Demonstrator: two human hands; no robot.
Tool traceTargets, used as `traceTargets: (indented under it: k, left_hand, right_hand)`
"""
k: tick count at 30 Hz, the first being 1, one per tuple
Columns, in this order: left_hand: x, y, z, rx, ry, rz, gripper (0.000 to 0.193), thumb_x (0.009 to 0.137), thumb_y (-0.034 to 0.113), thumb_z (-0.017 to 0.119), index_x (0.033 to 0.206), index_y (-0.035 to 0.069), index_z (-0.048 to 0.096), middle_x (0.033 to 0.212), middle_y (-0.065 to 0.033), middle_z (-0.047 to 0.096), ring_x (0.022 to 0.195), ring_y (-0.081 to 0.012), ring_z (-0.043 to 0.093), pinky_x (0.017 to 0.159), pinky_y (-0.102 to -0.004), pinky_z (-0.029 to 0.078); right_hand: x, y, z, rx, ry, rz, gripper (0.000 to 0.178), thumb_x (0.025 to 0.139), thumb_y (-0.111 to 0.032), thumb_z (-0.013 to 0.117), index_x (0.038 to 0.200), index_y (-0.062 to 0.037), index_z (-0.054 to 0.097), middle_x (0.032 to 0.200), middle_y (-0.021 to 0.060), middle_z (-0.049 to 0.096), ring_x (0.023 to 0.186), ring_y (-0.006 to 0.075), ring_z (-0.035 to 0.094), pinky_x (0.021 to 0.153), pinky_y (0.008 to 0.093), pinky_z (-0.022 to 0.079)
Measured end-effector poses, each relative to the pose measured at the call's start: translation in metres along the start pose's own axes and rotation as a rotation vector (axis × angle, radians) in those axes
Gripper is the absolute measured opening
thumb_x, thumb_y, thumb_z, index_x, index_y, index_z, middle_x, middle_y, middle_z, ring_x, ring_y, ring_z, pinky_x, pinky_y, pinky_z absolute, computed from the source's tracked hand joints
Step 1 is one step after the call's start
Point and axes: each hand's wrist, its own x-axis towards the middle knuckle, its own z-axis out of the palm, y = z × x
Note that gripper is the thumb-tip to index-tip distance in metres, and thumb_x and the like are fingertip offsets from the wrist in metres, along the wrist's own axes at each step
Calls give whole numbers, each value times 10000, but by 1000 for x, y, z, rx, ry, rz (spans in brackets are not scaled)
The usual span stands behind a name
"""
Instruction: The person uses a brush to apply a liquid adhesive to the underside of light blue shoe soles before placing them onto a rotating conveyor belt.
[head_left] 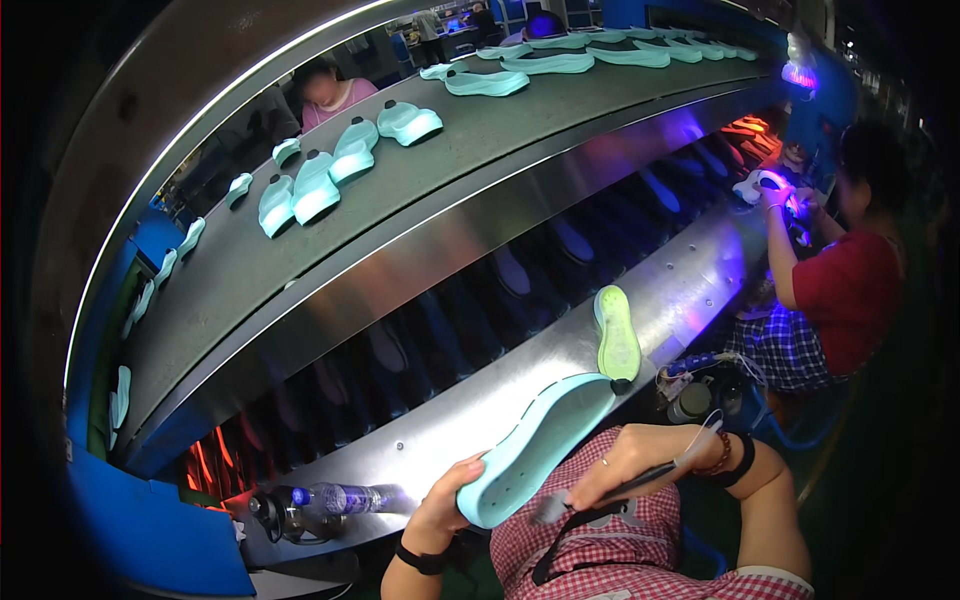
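Note:
Gripped at its near end by my left hand [447, 497], a light turquoise shoe sole [535, 440] is tilted with its hollow inner side showing. My right hand [640, 458] is closed around a thin dark-handled brush [650, 476]. The pale bristle tip [550, 507] points down-left beside the sole's right edge; whether it touches is unclear. Just beyond the held sole, a yellow-green sole [617, 335] lies on the metal ledge [440, 450], with a small black piece [620, 386] at its near end.
A dark conveyor belt [390, 190] carries several turquoise soles [316, 186]. Under it, soles sit inside a dark machine opening with orange-glowing heaters [215, 460]. A plastic bottle [345, 498] lies on the ledge at left. One co-worker [850, 255] works at right, another [335, 95] beyond the belt.

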Motion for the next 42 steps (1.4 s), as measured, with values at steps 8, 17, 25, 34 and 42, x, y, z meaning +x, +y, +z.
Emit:
traceTargets:
  k: [8,17,25,34,42]
  left_hand:
    - [0,9,-7,16,-19,21,648,800,401,469,1230,-81,421,1113,-187,553,950,-250,574,811,-314,461]
    - [-8,7,-8,55,-1,44,675,790,391,480,1246,-101,399,1137,-193,541,996,-228,545,864,-287,414]
    - [-7,7,-9,-32,60,97,674,738,414,526,1174,-97,465,1046,-183,580,900,-216,583,773,-280,460]
    - [1,-2,-24,-57,75,104,682,730,418,523,1180,-92,465,1059,-172,578,890,-226,576,774,-270,448]
    - [-3,10,-34,-872,-166,226,722,820,548,396,1267,-18,408,1210,-216,493,1082,-387,500,922,-561,380]
  right_hand:
    - [1,17,-2,-44,117,-99,268,783,-41,600,1051,-42,615,1053,131,624,908,250,634,764,285,518]
    - [-5,21,0,-64,204,-40,264,759,-65,636,1022,-39,631,1054,126,625,890,234,642,736,277,519]
    - [3,25,-11,7,209,-67,238,805,-63,585,1036,-12,609,1080,156,606,980,257,606,836,315,479]
    - [-5,32,-9,55,344,-74,230,782,-29,619,1011,-7,618,1053,151,619,1002,249,596,874,321,464]
    - [-13,9,13,33,293,-134,210,742,-28,667,950,-12,643,970,136,650,878,239,633,759,316,503]
